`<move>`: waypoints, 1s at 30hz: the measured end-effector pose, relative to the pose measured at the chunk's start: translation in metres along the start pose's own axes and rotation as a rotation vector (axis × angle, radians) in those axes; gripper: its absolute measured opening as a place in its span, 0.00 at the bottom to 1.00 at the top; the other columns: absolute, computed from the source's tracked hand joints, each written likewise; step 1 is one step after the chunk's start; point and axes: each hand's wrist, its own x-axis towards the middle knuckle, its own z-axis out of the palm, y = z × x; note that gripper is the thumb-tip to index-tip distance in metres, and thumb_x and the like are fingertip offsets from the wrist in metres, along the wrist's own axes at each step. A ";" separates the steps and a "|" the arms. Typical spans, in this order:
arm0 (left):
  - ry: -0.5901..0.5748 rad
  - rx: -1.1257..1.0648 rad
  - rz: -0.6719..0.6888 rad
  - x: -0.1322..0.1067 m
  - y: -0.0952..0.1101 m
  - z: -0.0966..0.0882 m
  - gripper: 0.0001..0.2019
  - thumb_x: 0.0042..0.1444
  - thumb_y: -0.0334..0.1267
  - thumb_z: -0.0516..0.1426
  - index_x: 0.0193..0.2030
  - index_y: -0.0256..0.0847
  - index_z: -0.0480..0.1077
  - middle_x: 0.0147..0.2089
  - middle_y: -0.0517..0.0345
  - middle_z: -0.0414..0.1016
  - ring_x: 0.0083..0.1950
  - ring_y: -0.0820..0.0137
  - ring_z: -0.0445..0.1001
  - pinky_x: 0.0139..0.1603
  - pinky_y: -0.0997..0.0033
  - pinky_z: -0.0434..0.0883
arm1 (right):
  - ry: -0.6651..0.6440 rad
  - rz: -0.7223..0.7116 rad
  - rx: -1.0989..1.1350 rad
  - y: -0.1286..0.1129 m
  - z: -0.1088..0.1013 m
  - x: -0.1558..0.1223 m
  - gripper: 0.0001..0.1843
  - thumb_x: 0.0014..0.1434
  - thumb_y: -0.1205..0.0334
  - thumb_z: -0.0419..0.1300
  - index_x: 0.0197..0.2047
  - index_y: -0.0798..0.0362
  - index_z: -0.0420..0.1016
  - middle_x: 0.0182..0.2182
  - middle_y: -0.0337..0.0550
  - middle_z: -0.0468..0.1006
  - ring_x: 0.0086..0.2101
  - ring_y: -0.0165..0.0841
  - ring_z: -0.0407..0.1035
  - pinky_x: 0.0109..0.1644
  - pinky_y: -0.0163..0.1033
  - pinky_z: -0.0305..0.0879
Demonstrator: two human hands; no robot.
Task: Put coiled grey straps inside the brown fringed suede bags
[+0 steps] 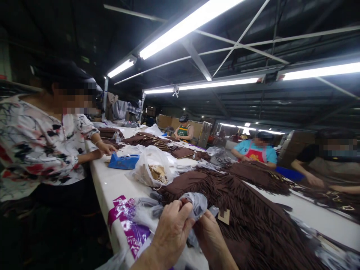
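Observation:
A crumpled, greyish see-through plastic wrapping is bunched between my two hands, over the near part of the table. My left hand has its thumb and fingers pinched on the wrapping's near edge. From the right, my right hand grips its lower side, with the fingertips partly hidden. What lies inside the wrapping, if anything, I cannot make out. Just beyond and to the right spreads a heap of dark brown fringed pieces, with a tan card tag on it.
On the white table stand a blue tape dispenser and a white plastic bag with tan scraps. Purple printed plastic lies at the near left edge. A co-worker stands at left; several others work across the table.

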 end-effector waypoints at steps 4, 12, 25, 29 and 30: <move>-0.011 0.047 -0.117 -0.004 0.005 0.006 0.16 0.59 0.30 0.54 0.53 0.47 0.69 0.47 0.50 0.70 0.46 0.58 0.70 0.48 0.58 0.68 | -0.149 0.036 0.086 -0.005 -0.006 -0.004 0.13 0.46 0.59 0.74 0.37 0.48 0.84 0.39 0.45 0.83 0.46 0.44 0.73 0.52 0.45 0.68; -0.130 -0.347 -0.192 0.003 0.004 -0.007 0.10 0.55 0.29 0.54 0.44 0.42 0.67 0.44 0.54 0.73 0.45 0.65 0.72 0.49 0.69 0.68 | 0.066 0.084 -0.058 -0.008 -0.019 0.001 0.17 0.39 0.54 0.77 0.33 0.50 0.83 0.33 0.42 0.83 0.38 0.41 0.75 0.43 0.40 0.70; 0.126 -0.378 -0.078 0.017 -0.008 -0.027 0.13 0.47 0.23 0.49 0.36 0.39 0.69 0.41 0.53 0.71 0.42 0.67 0.70 0.45 0.69 0.68 | -0.056 0.164 -0.036 -0.024 -0.018 -0.005 0.20 0.45 0.48 0.73 0.35 0.56 0.84 0.30 0.48 0.82 0.32 0.40 0.72 0.38 0.40 0.67; -0.036 -0.416 -0.109 0.020 -0.016 -0.015 0.18 0.44 0.22 0.49 0.37 0.39 0.74 0.38 0.56 0.71 0.37 0.70 0.68 0.39 0.72 0.67 | -0.102 0.201 -0.060 -0.022 -0.017 -0.007 0.22 0.45 0.45 0.71 0.34 0.56 0.83 0.26 0.47 0.78 0.28 0.39 0.68 0.32 0.39 0.62; -0.053 -0.432 -0.114 0.020 -0.018 -0.013 0.17 0.45 0.22 0.49 0.37 0.39 0.75 0.38 0.56 0.70 0.37 0.70 0.69 0.39 0.73 0.67 | -0.112 0.209 -0.059 -0.022 -0.017 -0.007 0.22 0.45 0.44 0.70 0.33 0.57 0.83 0.25 0.46 0.77 0.27 0.38 0.67 0.31 0.39 0.62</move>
